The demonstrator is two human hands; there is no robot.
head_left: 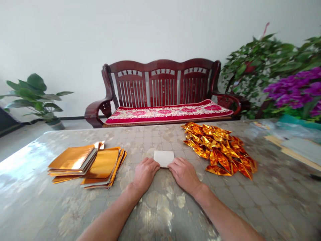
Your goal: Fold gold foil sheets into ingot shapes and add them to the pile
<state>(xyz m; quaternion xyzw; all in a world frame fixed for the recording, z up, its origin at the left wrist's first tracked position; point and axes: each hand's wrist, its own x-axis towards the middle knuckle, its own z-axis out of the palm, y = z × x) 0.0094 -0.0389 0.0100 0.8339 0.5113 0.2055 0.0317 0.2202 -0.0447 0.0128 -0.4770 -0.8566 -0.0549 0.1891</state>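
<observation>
A small sheet of paper, white side up, lies on the table in front of me. My left hand grips its near left corner, the fingers bent and pressed together. At the near right corner my right hand pinches the same sheet in a like way. The thumbs and the sheet's near edge are partly hidden by the hands. Left of my hands lie two stacks of gold foil paper, one stack overlapping the other. On the right is a heap of folded gold foil pieces with pointed ends.
The table has a patterned, glossy cover. Papers and clear plastic lie at its right edge, near a dark object. Beyond it stand a wooden bench with a red cushion, a potted plant and purple flowers.
</observation>
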